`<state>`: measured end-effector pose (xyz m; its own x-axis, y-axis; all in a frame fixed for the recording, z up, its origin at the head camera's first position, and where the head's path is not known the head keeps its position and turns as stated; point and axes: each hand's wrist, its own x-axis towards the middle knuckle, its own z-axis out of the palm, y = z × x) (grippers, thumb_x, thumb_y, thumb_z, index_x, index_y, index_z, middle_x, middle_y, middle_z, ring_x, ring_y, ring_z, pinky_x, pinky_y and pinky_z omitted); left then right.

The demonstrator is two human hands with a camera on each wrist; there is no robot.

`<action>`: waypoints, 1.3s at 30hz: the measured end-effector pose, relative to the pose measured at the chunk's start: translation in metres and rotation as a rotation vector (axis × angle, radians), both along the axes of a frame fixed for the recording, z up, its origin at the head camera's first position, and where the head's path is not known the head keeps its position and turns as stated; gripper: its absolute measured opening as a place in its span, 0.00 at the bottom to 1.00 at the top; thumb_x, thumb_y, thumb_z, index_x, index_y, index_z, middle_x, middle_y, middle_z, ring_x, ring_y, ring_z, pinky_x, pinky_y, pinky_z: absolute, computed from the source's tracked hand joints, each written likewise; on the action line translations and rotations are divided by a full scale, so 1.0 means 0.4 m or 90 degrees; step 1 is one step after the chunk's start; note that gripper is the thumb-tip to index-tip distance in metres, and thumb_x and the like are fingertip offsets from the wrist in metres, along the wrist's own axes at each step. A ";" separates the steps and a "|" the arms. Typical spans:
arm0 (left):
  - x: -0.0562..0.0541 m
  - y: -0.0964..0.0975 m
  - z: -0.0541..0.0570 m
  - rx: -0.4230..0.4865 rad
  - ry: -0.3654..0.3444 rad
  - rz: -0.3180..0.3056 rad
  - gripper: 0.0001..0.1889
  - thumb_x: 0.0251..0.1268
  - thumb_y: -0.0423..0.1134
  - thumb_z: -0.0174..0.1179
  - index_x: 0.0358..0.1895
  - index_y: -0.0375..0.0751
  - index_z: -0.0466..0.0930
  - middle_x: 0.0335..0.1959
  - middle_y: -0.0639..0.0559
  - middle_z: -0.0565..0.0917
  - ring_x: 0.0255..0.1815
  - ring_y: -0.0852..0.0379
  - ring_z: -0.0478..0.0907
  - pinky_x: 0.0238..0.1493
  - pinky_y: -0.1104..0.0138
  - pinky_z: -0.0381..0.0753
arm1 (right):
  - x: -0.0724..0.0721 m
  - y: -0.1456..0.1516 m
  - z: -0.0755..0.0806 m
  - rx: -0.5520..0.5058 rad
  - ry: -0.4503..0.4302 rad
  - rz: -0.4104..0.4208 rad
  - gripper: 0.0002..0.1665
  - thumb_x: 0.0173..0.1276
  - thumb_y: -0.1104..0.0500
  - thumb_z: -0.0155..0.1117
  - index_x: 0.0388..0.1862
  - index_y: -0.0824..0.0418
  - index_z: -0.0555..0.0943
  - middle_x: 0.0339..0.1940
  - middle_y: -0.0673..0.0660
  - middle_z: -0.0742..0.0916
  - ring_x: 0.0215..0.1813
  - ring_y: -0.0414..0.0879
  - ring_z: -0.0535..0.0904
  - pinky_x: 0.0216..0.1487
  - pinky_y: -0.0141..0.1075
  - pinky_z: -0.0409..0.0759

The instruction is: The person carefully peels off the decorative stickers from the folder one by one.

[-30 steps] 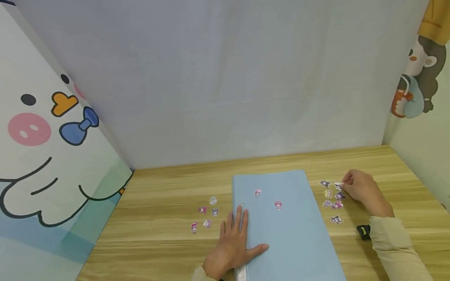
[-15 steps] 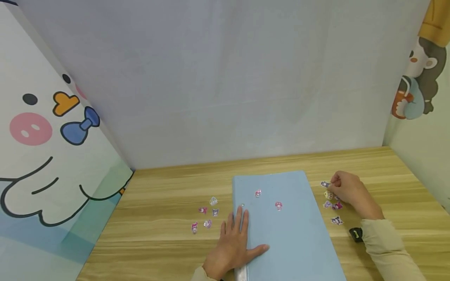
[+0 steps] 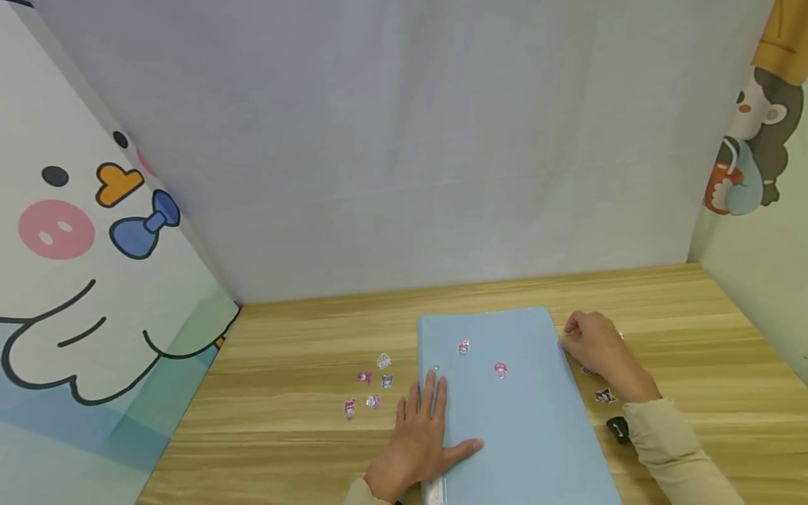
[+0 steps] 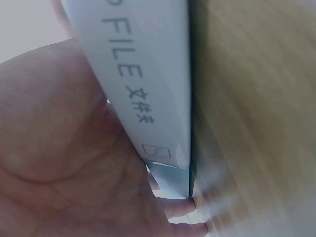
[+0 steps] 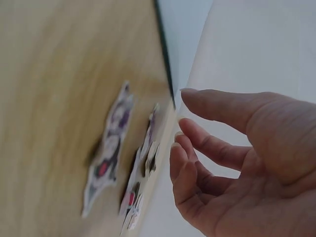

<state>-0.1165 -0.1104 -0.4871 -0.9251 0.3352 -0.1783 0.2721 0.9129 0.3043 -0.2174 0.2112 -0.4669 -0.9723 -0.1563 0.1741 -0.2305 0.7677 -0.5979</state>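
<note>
A light blue file folder lies on the wooden table. My left hand rests spread across its left edge, thumb on the cover; the left wrist view shows the folder's spine against the palm. Two small cartoon stickers, one higher and a pink one lower, are on the cover. My right hand hovers at the folder's right edge, fingers bent. In the right wrist view, thumb and index fingertips are apart, with no sticker visible between them. Several stickers lie below that hand, partly hidden in the head view.
Several more stickers lie on the table left of the folder. A pale curtain stands behind. Cartoon-printed panels flank the table, one with a white character at left. A black wrist device is on the right wrist.
My right hand has moved left from the right-hand group of stickers to the folder's right edge, with its forearm following. My left hand stays in place on the folder.
</note>
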 end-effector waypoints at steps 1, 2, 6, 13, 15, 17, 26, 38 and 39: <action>0.002 0.001 0.003 -0.001 -0.002 0.001 0.57 0.66 0.75 0.53 0.83 0.35 0.45 0.85 0.38 0.43 0.82 0.32 0.46 0.75 0.37 0.52 | 0.001 -0.005 0.000 -0.001 -0.001 0.001 0.10 0.64 0.67 0.68 0.37 0.73 0.79 0.36 0.69 0.81 0.39 0.61 0.77 0.43 0.55 0.76; 0.002 0.001 0.004 -0.003 -0.005 0.002 0.57 0.66 0.75 0.53 0.83 0.35 0.45 0.85 0.38 0.43 0.82 0.32 0.45 0.75 0.37 0.52 | 0.002 -0.010 0.000 -0.001 0.000 0.003 0.09 0.64 0.67 0.68 0.37 0.73 0.79 0.36 0.69 0.81 0.40 0.60 0.76 0.42 0.55 0.76; 0.005 0.005 0.014 -0.013 -0.009 0.000 0.57 0.66 0.75 0.52 0.83 0.35 0.45 0.85 0.38 0.42 0.82 0.32 0.45 0.75 0.37 0.52 | 0.009 -0.034 0.003 -0.007 0.011 0.018 0.09 0.62 0.68 0.69 0.36 0.72 0.79 0.35 0.66 0.81 0.39 0.59 0.76 0.42 0.52 0.75; 0.010 0.011 0.040 -0.041 -0.016 0.005 0.57 0.65 0.75 0.53 0.83 0.36 0.46 0.85 0.39 0.43 0.82 0.33 0.46 0.75 0.39 0.53 | 0.018 -0.088 0.004 -0.005 0.007 0.061 0.09 0.62 0.66 0.71 0.36 0.68 0.79 0.35 0.62 0.80 0.39 0.55 0.76 0.43 0.50 0.76; 0.009 0.011 0.041 -0.045 -0.020 0.004 0.57 0.66 0.75 0.53 0.83 0.36 0.45 0.85 0.38 0.43 0.82 0.33 0.46 0.76 0.39 0.53 | 0.023 -0.101 0.004 -0.005 0.005 0.071 0.09 0.62 0.66 0.72 0.37 0.68 0.79 0.36 0.61 0.81 0.40 0.54 0.77 0.43 0.50 0.76; 0.010 0.012 0.042 -0.047 -0.020 0.002 0.57 0.66 0.75 0.52 0.83 0.36 0.45 0.85 0.38 0.43 0.82 0.33 0.46 0.75 0.38 0.53 | 0.029 -0.112 0.006 -0.006 0.003 0.080 0.09 0.61 0.67 0.72 0.36 0.67 0.80 0.36 0.61 0.81 0.40 0.54 0.77 0.44 0.50 0.77; 0.008 0.015 0.040 -0.057 -0.022 0.004 0.57 0.66 0.76 0.52 0.83 0.36 0.45 0.85 0.38 0.43 0.82 0.33 0.46 0.75 0.39 0.54 | 0.048 -0.147 0.006 0.016 -0.014 0.102 0.11 0.62 0.65 0.75 0.38 0.66 0.80 0.37 0.60 0.83 0.42 0.55 0.80 0.45 0.51 0.80; 0.003 0.012 0.025 -0.049 -0.023 0.002 0.58 0.66 0.76 0.51 0.83 0.36 0.45 0.85 0.38 0.42 0.82 0.32 0.44 0.76 0.39 0.53 | 0.069 -0.193 0.000 0.022 -0.030 0.144 0.08 0.64 0.65 0.74 0.39 0.64 0.82 0.37 0.56 0.82 0.42 0.51 0.79 0.47 0.49 0.80; 0.001 0.010 0.019 -0.048 -0.020 0.000 0.58 0.66 0.77 0.50 0.83 0.35 0.45 0.85 0.38 0.42 0.82 0.32 0.44 0.75 0.38 0.53 | 0.069 -0.195 -0.002 0.026 -0.026 0.149 0.08 0.64 0.65 0.74 0.39 0.64 0.82 0.37 0.56 0.82 0.42 0.51 0.79 0.46 0.49 0.80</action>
